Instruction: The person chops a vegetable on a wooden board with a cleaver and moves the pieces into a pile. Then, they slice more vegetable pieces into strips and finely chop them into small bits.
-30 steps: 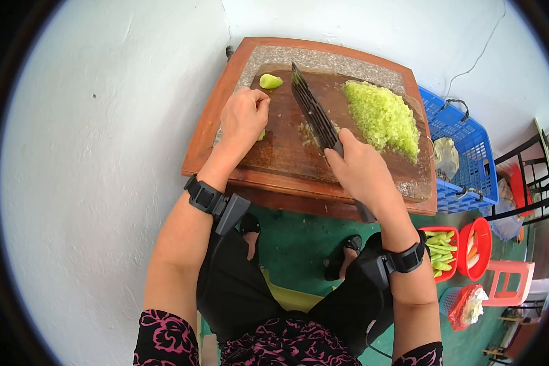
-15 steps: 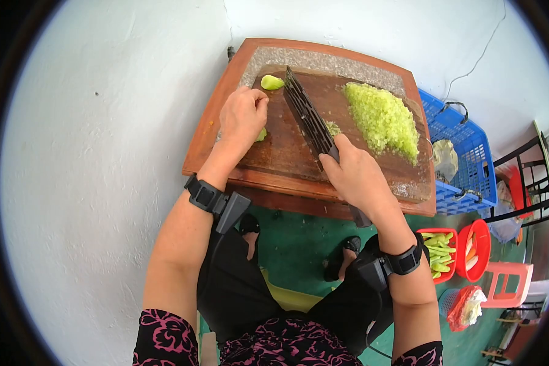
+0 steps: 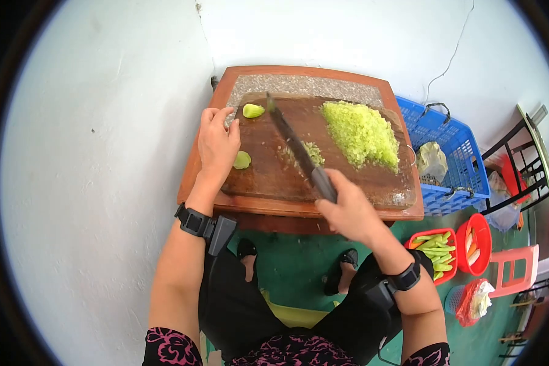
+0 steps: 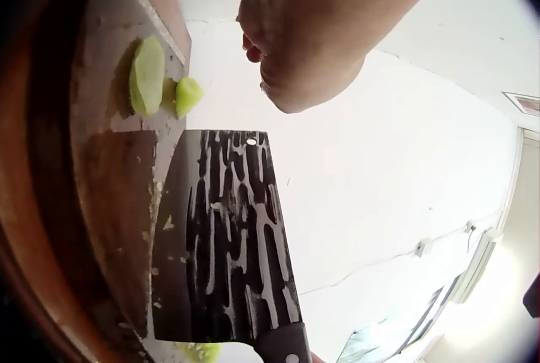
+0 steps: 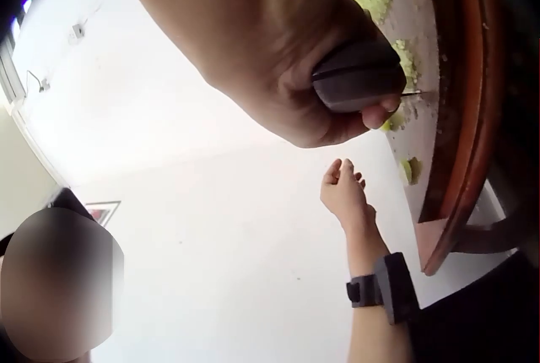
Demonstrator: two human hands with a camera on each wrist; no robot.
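My right hand (image 3: 351, 207) grips the dark handle of a cleaver (image 3: 294, 143), whose blade stands nearly edge-on above the cutting board (image 3: 265, 180). The left wrist view shows the blade's dark, streaked face (image 4: 236, 236). At the board's left edge, my left hand (image 3: 218, 145) is raised with loosely bent fingers and holds nothing. Near its fingertips lies a pale green vegetable end piece (image 3: 253, 110); a cut green piece (image 3: 242, 160) lies nearer the wrist. Small chopped bits (image 3: 313, 154) are scattered beside the blade. A large heap of chopped green vegetable (image 3: 363, 134) covers the board's right part.
The board lies on a small wooden table (image 3: 311, 71) against white walls. To the right stands a blue plastic crate (image 3: 454, 189). On the green floor are a red basket of long green vegetables (image 3: 436, 250), a red bowl (image 3: 483, 256) and a pink stool (image 3: 518, 268).
My left hand has come off the cut piece near the wrist, its fingers loosening, and that piece now shows fully. The cleaver has turned from showing its streaked face to nearly edge-on.
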